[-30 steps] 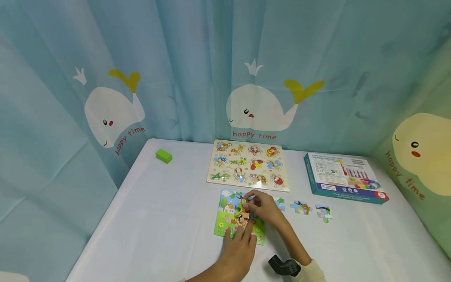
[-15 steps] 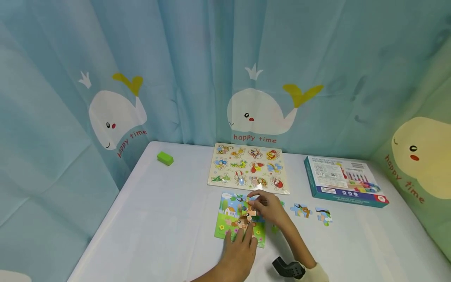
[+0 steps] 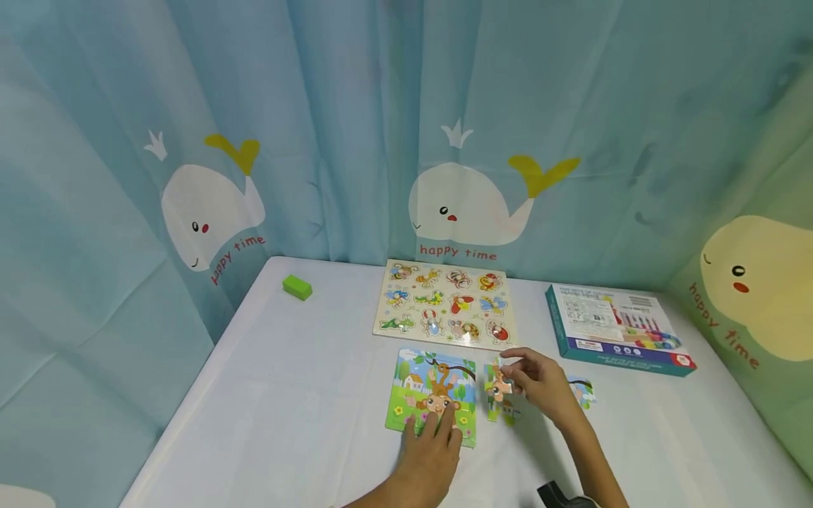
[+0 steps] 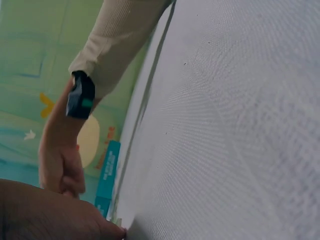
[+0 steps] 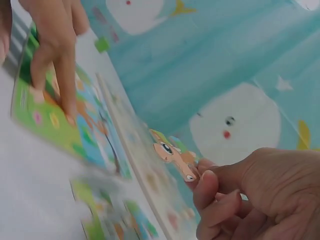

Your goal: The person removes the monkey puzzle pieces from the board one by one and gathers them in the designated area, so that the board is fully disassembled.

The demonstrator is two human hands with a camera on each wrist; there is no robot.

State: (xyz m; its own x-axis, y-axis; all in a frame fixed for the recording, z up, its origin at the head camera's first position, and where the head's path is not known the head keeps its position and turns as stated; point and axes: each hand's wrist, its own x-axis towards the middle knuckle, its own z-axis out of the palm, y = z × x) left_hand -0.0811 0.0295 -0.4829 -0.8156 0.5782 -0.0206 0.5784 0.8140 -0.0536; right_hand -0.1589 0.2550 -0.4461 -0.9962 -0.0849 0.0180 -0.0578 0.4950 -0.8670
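A broad stretch of tabletop (image 3: 286, 395) runs from the puzzle (image 3: 430, 384) to the left edge; a green block (image 3: 297, 287) sits near the far left corner. The left hand (image 3: 428, 451) rests on the puzzle, fingers spread. The right hand (image 3: 540, 384) pinches a piece (image 5: 172, 152) off the tabletop. Loose pieces (image 3: 510, 413) and a box (image 3: 619, 331) crowd the right; an insect board (image 3: 447, 303) lies just behind.

White-covered table (image 3: 298, 388) before me, blue whale-print curtain (image 3: 349, 141) beyond it and to my left, greener curtain (image 3: 784, 187) on my right
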